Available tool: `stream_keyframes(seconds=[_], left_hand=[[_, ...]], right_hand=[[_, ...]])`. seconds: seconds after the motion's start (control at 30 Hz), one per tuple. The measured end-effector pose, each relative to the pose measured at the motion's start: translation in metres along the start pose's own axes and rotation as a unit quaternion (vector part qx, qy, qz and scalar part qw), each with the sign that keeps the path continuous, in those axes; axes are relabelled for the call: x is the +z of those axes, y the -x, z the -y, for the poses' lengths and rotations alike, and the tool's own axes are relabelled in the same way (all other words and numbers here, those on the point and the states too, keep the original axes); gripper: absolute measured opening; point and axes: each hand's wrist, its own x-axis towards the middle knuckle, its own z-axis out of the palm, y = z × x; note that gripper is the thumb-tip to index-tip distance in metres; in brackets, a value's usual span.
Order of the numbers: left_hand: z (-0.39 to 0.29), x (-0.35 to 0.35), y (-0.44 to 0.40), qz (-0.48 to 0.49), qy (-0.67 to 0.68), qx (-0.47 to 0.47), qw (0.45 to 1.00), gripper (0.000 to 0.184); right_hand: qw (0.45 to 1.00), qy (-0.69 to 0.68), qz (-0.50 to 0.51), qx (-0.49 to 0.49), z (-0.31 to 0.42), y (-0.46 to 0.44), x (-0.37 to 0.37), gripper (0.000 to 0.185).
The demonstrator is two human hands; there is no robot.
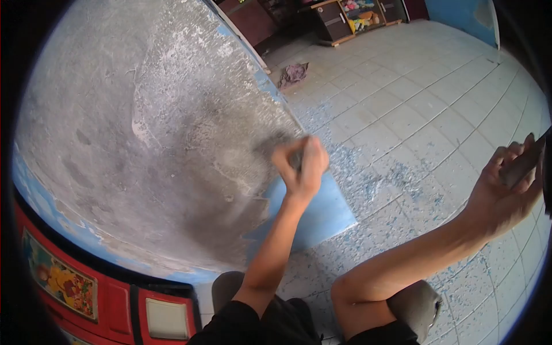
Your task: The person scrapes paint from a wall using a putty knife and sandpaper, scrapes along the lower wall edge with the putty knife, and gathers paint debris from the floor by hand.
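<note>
My left hand [301,164] is closed round a small dark tool, partly hidden by the fingers, against the wall [172,115] near its right edge. The wall is mostly bare grey plaster. Blue paint [325,213] remains in a patch at the lower corner, just below that hand. Out to the right, my right hand [514,178] has its fingers wrapped round a dark, flat object [520,167] whose far end runs out of view. Blue paint flakes [397,178] lie scattered over the floor beside the wall.
The tiled floor [397,98] stretches to the right. A crumpled cloth [294,75] lies by the wall's far edge. At the back stands a cabinet [334,23] with colourful items. Red furniture [118,299] with a picture panel is at the lower left.
</note>
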Motion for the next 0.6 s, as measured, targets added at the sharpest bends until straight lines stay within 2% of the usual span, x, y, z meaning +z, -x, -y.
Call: stream_keyframes(seconds=[0.03,0.1,0.17,0.2,0.23,0.3,0.4,0.5,0.53,0.57,0.6], left_hand=[[0.007,0.010,0.002,0.008,-0.010,0.013,1.000,0.022],[0.004,0.009,0.008,-0.083,-0.021,0.007,0.996,0.021],[-0.023,-0.024,-0.006,-0.134,0.095,-0.007,0.986,0.029],[-0.030,-0.040,-0.020,-0.084,0.219,0.008,0.972,0.037],[-0.039,-0.042,-0.028,-0.146,0.222,0.038,0.963,0.039],[-0.043,-0.062,-0.038,0.014,0.263,0.086,0.961,0.038],[-0.010,-0.035,-0.018,0.022,0.178,0.043,0.983,0.036],[0.002,-0.030,-0.009,0.025,0.090,0.000,0.996,0.034],[-0.004,-0.036,-0.010,-0.070,-0.012,0.003,0.997,0.034],[-0.012,-0.040,-0.014,-0.097,0.078,0.001,0.992,0.033],[-0.024,-0.042,-0.026,-0.125,0.170,0.005,0.978,0.032]], right_hand=[[1.000,-0.003,-0.004,-0.004,0.000,-0.002,-0.002,0.039],[1.000,-0.005,-0.017,-0.005,0.001,-0.001,0.004,0.037],[0.991,0.106,-0.076,0.034,0.006,0.003,0.024,0.041],[0.984,0.143,-0.093,0.050,0.005,0.005,0.028,0.042],[0.986,0.134,-0.090,0.033,0.002,0.004,0.026,0.040],[0.988,0.123,-0.086,0.021,-0.003,0.004,0.023,0.038],[0.989,0.099,-0.092,0.057,-0.007,0.004,0.017,0.034],[0.991,0.109,-0.072,0.039,-0.008,0.004,0.013,0.032],[0.991,0.092,-0.083,0.044,-0.007,0.004,0.016,0.032],[0.991,0.074,-0.098,0.044,-0.006,0.003,0.017,0.031],[0.995,0.086,-0.044,0.036,-0.006,0.002,0.010,0.028]])
